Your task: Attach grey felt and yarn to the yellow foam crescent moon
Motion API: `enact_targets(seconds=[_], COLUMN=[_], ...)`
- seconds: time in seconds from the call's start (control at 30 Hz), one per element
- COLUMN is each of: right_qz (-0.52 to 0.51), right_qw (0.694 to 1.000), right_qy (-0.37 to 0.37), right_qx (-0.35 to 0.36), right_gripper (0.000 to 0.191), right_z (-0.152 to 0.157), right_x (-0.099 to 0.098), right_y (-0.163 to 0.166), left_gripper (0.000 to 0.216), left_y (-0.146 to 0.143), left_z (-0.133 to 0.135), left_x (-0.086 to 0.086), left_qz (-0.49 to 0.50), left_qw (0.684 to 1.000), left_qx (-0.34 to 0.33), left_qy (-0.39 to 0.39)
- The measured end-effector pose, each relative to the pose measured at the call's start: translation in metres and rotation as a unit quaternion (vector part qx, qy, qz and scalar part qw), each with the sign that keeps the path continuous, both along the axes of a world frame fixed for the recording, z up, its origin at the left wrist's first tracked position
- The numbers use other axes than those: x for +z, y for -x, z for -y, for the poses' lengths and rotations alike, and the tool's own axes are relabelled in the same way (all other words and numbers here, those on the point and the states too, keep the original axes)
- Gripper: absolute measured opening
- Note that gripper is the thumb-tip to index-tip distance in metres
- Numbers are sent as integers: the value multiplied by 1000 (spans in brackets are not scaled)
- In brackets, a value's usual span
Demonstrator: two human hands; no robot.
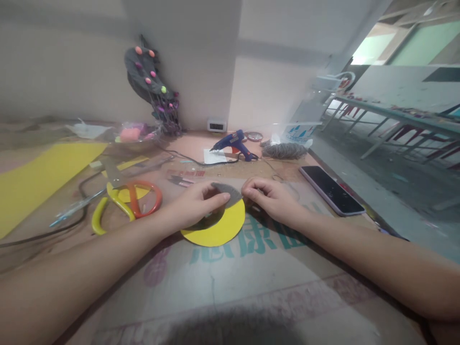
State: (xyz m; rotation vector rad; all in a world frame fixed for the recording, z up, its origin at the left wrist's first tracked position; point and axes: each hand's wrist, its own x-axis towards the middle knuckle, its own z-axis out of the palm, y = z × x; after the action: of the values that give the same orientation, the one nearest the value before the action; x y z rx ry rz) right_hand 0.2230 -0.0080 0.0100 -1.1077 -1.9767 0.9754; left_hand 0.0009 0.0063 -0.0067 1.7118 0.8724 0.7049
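Note:
A yellow crescent-shaped piece of card [219, 235] rests low over the table, its upper right part wrapped in grey yarn [233, 194]. My left hand [197, 203] is closed on the crescent, the thumb lying over the wrapped part and the other fingers mostly hidden beneath. At the right edge of the wrapping, my right hand [268, 199] pinches the grey yarn with thumb and forefinger; the strand itself is hardly visible there. A skein of grey yarn [283, 150] lies behind my right hand, and a thin strand trails from it.
Scissors with orange and yellow handles [145, 199] lie left of my left hand. A blue hot glue gun [235, 141] stands behind, its cord running left. To the right is a phone [332, 189]. A grey crescent with coloured pompoms [147, 72] leans on the wall.

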Motion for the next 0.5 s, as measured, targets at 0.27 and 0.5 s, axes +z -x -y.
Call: enact_targets(seconds=[0.27, 0.5], right_qz=[57, 76], right_qw=[996, 979], right_qy=[-62, -184], right_qx=[14, 34], right_gripper=[33, 30], right_z=[-1, 4], right_x=[3, 5], right_y=[-1, -1], left_gripper=[27, 28], left_y=[0, -1], left_z=[0, 1], left_x=[2, 3], left_qz=[-7, -24], left_qw=[1000, 999], left_qx=[7, 40], left_qy=[4, -7])
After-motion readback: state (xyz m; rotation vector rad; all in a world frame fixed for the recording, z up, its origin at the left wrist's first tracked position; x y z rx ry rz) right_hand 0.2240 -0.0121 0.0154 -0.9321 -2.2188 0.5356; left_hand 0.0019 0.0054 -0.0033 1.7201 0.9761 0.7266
